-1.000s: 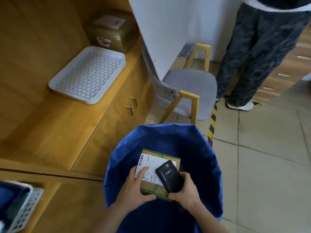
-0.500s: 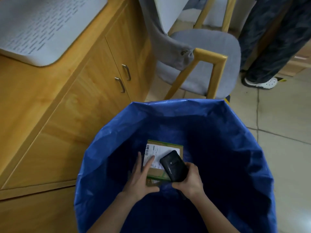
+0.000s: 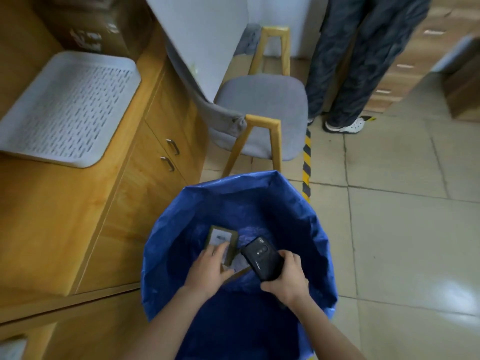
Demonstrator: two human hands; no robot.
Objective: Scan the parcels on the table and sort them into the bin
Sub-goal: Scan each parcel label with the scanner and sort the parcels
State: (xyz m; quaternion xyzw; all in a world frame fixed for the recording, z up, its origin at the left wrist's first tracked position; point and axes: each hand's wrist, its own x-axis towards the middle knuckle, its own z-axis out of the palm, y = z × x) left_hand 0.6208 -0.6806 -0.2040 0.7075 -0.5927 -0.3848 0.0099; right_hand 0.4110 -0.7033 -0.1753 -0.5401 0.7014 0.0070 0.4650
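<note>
Two hands are inside the mouth of the blue bin, lower centre of frame. The left hand has its fingers laid fairly straight over the near edge of a small brown parcel, label face up. Blur hides the thumb's part, so I read this as a flat-fingered set-down, not a pinch. The parcel sits low within the bin, left of centre; a second pale-labelled item shows just beside it, contact unclear. The right hand is curled round a black handheld scanner, whose top end points up-frame, right of the parcel. Judgement: it is held aside so the left hand has room to place. The bin stands on the floor just beside the wooden worktop, presumably so parcels travel a short way. At upper left, a white perforated tray lies on the worktop, with a blurred box behind it. A grey chair and a bystander's legs are beyond the bin. Step in hand, judged: depositing a parcel after its scan.
</note>
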